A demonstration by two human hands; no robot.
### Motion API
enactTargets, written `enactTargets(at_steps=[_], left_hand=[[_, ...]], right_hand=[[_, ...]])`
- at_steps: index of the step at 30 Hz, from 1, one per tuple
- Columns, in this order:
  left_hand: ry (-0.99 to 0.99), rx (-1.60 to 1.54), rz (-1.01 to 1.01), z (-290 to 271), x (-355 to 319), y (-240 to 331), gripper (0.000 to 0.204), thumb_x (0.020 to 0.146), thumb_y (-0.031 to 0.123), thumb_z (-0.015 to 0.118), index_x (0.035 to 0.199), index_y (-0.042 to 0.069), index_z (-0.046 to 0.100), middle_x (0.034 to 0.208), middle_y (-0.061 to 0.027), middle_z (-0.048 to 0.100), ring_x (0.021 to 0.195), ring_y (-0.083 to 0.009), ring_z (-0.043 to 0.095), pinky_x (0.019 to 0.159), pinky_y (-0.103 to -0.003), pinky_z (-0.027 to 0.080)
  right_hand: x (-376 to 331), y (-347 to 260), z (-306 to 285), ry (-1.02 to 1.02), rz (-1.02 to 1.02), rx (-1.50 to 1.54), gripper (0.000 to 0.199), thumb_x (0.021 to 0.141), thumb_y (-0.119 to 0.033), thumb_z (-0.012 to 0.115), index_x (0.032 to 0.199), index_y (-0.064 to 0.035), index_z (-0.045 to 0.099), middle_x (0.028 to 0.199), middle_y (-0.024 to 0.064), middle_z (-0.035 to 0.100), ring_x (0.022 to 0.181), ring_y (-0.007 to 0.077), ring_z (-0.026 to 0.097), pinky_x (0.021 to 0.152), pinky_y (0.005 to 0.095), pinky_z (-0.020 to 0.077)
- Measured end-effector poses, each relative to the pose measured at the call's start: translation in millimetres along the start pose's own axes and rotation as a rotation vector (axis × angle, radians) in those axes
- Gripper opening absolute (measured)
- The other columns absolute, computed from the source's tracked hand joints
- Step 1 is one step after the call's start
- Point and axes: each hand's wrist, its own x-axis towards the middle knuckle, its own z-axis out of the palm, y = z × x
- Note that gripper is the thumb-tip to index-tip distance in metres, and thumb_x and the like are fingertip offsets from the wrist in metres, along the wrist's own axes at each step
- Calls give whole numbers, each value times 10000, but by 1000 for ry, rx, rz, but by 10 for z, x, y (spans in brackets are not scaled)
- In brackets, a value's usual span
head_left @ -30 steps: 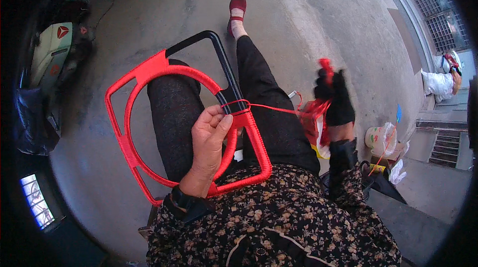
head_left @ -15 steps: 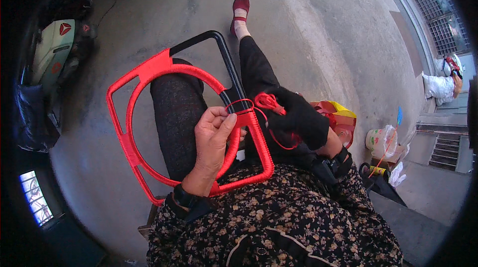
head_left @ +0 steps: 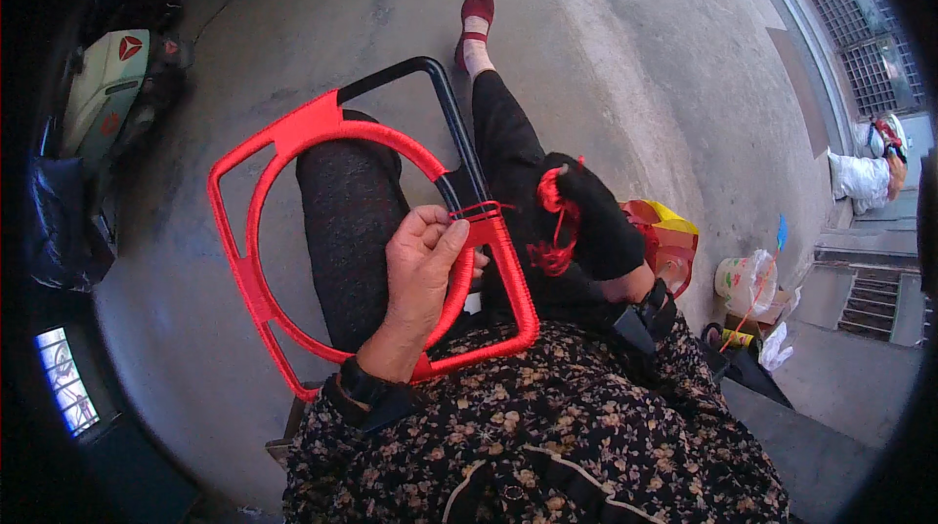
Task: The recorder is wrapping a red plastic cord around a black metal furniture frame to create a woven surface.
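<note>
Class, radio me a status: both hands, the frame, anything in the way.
Left hand grips the red-wrapped frame at its wrapping edge. Right hand, black-gloved, holds a red cord bundle beside the bar. Nothing between hands and frame.

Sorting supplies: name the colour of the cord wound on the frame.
Red cord, over a black frame; head view.

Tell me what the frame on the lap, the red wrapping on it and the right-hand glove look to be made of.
Frame: rigid bar, probably metal or hard plastic; its bare stretch is smooth, black and slightly glossy.
Red wrapping: thin cord or plastic string, wound in tight ridged turns with a faint sheen.
Glove on the right hand: black knit fabric, it seems; matte and soft-looking, with loose red cord bunched against it.
</note>
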Motion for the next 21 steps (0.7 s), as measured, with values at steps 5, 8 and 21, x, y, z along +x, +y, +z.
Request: enactTargets(at_steps=[5,8,21], left_hand=[[-3,5,11,-29,13,-9,179,910,120,591,993,43,451,828,-79,630,602,-127,631,494,-237,534],[10,-4,22,-23,21,-30,167,915,134,585,986,51,458,806,-80,631,595,-130,631,490,-240,534],[-105,-123,-183,-64,-11,111,103,933,162,513,857,105,473,741,-89,624,573,-206,606,517,-329,499]], right_hand=[[-193,-180,264,-347,-941,-1476,272,881,-239,603,1057,-32,584,896,-13,616,783,126,585,702,296,481],[-208,-167,280,-267,-567,-1142,279,885,-234,589,1091,-46,574,911,10,625,790,158,592,700,309,480],[230,-273,-2347,611,-204,166,405,846,-211,646,1197,-35,548,1023,81,630,954,175,587,839,305,457]])
